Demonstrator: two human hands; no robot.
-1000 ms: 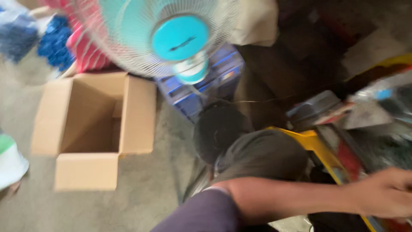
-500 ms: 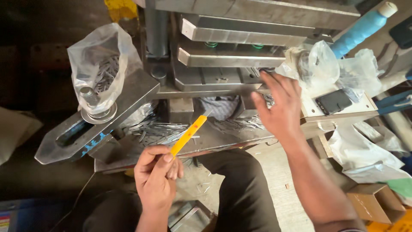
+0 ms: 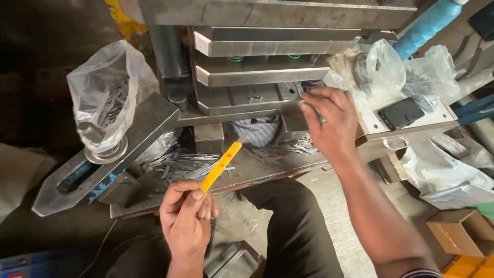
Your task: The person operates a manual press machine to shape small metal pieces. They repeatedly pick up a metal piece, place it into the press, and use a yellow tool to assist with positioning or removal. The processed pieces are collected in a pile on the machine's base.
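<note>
yellow stick (image 3: 220,166), tilted, small metal piece (image 3: 320,118)

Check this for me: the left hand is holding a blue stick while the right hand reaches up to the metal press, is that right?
Not quite. In the head view, the stick in the left hand is yellow, not blue. The rest stands: the right hand reaches up to the metal press.

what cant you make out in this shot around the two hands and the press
- Head view: what the right hand pinches at the press; its own fingers cover it.
- Head view: the lower end of the yellow stick, hidden inside the left hand.
- Head view: the small metal pieces in the clear bag, blurred by crinkled plastic.
- Head view: the top of the press, cut off by the upper edge.
</note>
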